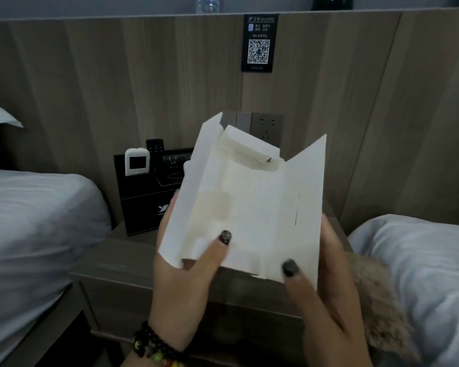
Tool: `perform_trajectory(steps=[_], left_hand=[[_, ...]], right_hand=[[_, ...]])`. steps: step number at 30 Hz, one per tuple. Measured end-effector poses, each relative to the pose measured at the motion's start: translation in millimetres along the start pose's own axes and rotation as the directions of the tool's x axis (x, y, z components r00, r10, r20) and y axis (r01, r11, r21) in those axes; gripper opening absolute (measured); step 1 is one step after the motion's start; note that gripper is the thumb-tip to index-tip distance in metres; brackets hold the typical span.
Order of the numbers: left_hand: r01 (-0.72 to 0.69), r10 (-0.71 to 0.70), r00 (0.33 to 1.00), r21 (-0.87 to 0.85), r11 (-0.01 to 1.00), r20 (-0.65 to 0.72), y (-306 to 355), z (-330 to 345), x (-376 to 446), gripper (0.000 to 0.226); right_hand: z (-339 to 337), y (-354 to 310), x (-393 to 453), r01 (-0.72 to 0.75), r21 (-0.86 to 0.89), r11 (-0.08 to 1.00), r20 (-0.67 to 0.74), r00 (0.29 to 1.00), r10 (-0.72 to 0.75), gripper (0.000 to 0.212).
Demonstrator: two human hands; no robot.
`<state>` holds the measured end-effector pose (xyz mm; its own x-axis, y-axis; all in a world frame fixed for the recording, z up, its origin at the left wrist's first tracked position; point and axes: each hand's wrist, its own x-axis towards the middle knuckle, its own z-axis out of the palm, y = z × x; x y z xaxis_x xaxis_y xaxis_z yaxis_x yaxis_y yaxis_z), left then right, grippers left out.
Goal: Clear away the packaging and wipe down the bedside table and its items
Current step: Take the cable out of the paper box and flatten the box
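Note:
An opened white cardboard package [252, 205], flaps unfolded, is held up in the middle of the view above the wooden bedside table [117, 263]. My left hand [180, 282] grips its lower left corner, thumb pressed on the inner face. My right hand [326, 295] grips the lower right edge, thumb on the inside and fingers behind. On the table behind the package stands a black organiser box [141, 197] with a white remote [136, 161] and a black remote [154, 145] in it.
A bed with grey sheets [35, 229] lies at the left, another bed [419, 266] at the right with a furry brown item [376, 300] beside it. The wood wall panel carries sockets [266, 127] and a QR sign [258, 43]. A water bottle [208, 3] stands on the ledge above.

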<state>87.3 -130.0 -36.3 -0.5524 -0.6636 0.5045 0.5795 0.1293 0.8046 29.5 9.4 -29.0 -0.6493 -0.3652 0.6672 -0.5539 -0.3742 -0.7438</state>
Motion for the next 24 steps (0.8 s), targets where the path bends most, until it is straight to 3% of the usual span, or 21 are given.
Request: perform_trajectory(steps=[2, 4, 6, 8, 10, 11, 14, 16, 19, 22, 24], left_hand=[[0.076, -0.080, 0.997, -0.146, 0.986, -0.020, 3.9, -0.3, -1.1, 0.086], [0.154, -0.161, 0.987, -0.267, 0.951, -0.005, 9.7, -0.2, -3.1, 0.100], [0.215, -0.220, 0.975, -0.316, 0.924, 0.019, 11.5, -3.1, -6.8, 0.099], [0.277, -0.271, 0.961, -0.277, 0.920, 0.061, 10.9, -7.0, -9.5, 0.098], [0.320, -0.300, 0.946, -0.206, 0.925, 0.125, 8.5, -10.8, -12.1, 0.103], [0.336, -0.314, 0.939, -0.180, 0.925, 0.139, 7.1, -12.6, -13.1, 0.103], [0.359, -0.344, 0.931, -0.128, 0.925, 0.121, 5.8, -15.1, -16.6, 0.093], [0.338, -0.337, 0.940, 0.002, 0.941, 0.057, 4.6, -16.8, -18.0, 0.089], [0.257, -0.261, 0.965, 0.103, 0.961, 0.031, 6.4, -16.3, -16.0, 0.065], [0.170, -0.178, 0.976, 0.074, 0.983, 0.124, 11.9, -12.3, -6.2, 0.065], [0.120, -0.127, 0.976, 0.048, 0.992, 0.177, 14.5, -8.5, 2.7, 0.059]], right_hand=[[-13.0, -3.5, 7.5, -0.047, 0.208, 0.977, 0.027, 0.999, 0.043, 0.080], [-27.5, -7.2, 14.9, -0.190, 0.427, 0.884, -0.008, 0.977, 0.214, 0.100], [-40.9, -10.7, 23.1, -0.193, 0.480, 0.856, -0.102, 0.957, 0.272, 0.105], [-51.8, -18.1, 34.6, -0.208, 0.445, 0.871, -0.166, 0.937, 0.308, 0.074], [-60.6, -23.5, 50.9, -0.342, 0.351, 0.872, -0.176, 0.890, 0.420, 0.032], [-64.2, -25.2, 58.4, -0.420, 0.297, 0.858, -0.124, 0.873, 0.471, 0.027], [-63.6, -25.2, 63.7, -0.557, 0.194, 0.808, 0.115, 0.831, 0.545, 0.030], [-64.3, -16.1, 56.1, -0.578, 0.160, 0.800, 0.177, 0.814, 0.553, 0.031], [-63.4, -5.5, 41.1, -0.559, 0.143, 0.817, 0.336, 0.803, 0.491, 0.053], [-70.1, 6.7, 47.2, -0.480, 0.073, 0.874, 0.337, 0.837, 0.431, 0.075], [-77.1, 18.0, 56.8, -0.413, 0.008, 0.911, 0.315, 0.865, 0.390, 0.070]])
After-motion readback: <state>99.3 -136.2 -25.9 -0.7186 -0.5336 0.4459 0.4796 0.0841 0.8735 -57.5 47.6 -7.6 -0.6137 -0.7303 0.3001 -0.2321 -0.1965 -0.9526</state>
